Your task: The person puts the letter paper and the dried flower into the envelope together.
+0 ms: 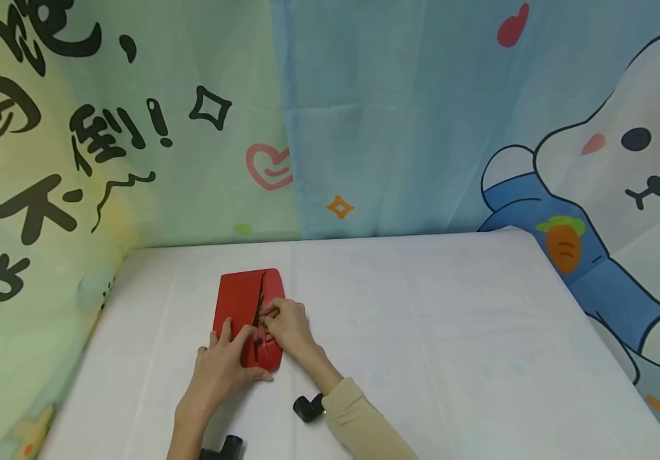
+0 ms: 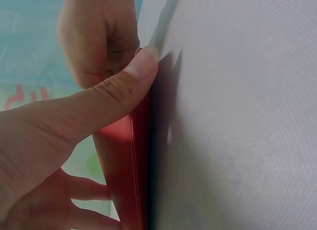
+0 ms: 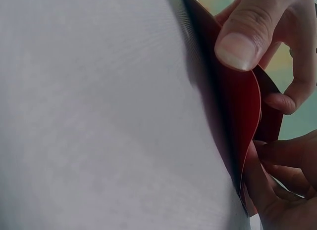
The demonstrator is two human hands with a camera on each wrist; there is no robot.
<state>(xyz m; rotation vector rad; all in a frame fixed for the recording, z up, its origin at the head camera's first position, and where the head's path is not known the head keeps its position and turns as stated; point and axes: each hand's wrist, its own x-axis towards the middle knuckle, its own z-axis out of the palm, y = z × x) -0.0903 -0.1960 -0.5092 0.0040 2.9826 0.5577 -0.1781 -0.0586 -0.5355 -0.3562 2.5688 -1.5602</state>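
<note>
A red paper envelope lies on the white-covered table, its flap folded out to the right beside a dark, gaping slit. My left hand grips the envelope at its near end, thumb along the lower edge and fingers spread over the top. From the right, my right hand curls its fingers at the opening and pinches there, with some fingertips hidden in the slit. In the right wrist view the red paper bulges apart between the hands. What lies inside the envelope is hidden.
The white tabletop stretches far to the right. A printed cloth backdrop with cartoon figures stands along the back and sides. Black wrist devices sit close to both wrists, low over the table.
</note>
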